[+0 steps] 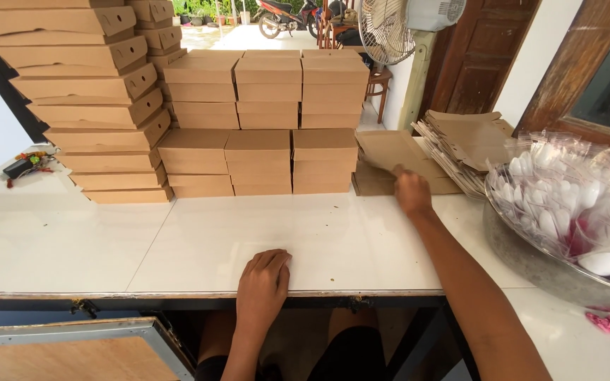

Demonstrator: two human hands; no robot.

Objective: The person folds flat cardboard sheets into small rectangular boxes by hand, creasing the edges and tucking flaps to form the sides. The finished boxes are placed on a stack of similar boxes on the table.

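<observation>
My left hand [262, 282] rests palm down on the white table [178, 240] at its near edge, fingers together, holding nothing. My right hand [412, 192] reaches forward to a flat brown cardboard box blank [390, 152] lying on a short pile of the same blanks, and its fingers touch that top sheet. Whether the fingers pinch the sheet I cannot make out. Folded brown cardboard boxes [259, 162] stand in neat stacks just left of the blanks.
A taller leaning stack of closed boxes [93, 99] stands at the left. A fanned pile of unfolded blanks [464, 144] lies at the right. A metal basin [531, 264] holds wrapped white plastic spoons [573, 197]. A fan [390, 28] stands behind.
</observation>
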